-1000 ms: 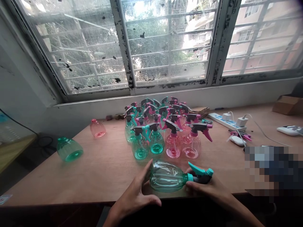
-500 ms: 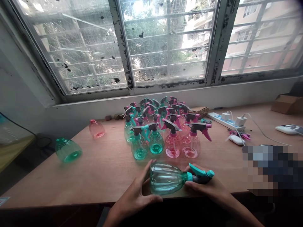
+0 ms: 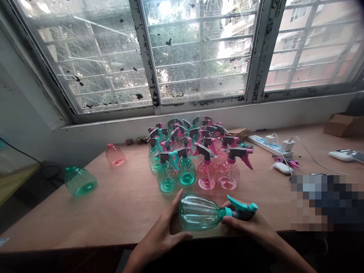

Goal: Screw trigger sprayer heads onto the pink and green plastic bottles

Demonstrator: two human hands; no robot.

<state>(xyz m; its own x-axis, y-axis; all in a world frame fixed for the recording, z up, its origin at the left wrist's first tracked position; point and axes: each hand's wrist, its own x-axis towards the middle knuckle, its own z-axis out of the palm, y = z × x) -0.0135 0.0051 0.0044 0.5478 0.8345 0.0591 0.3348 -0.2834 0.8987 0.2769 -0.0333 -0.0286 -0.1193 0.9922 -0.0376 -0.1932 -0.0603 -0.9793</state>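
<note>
A clear green spray bottle (image 3: 199,212) lies on its side in my hands over the table's front edge, its base to the left. My left hand (image 3: 167,223) cups the base end, thumb below and fingers behind it, partly hidden. My right hand (image 3: 241,223) is closed round the neck and the grey-and-turquoise spray head (image 3: 244,208), with the trigger side facing up. Just beyond stands a cluster of upright spray bottles; the front ones include a green bottle (image 3: 167,176) and a pink bottle (image 3: 206,174).
On the left of the wooden table (image 3: 122,216) are a headless green bottle (image 3: 81,182) and a headless pink bottle (image 3: 115,155). A power strip (image 3: 270,146) with white plugs, cables and a cardboard box (image 3: 344,125) lie to the right. A pixelated patch covers the right edge.
The bottle's base end has risen slightly and moved a little left, with my left hand following. My right hand keeps its hold at the neck.
</note>
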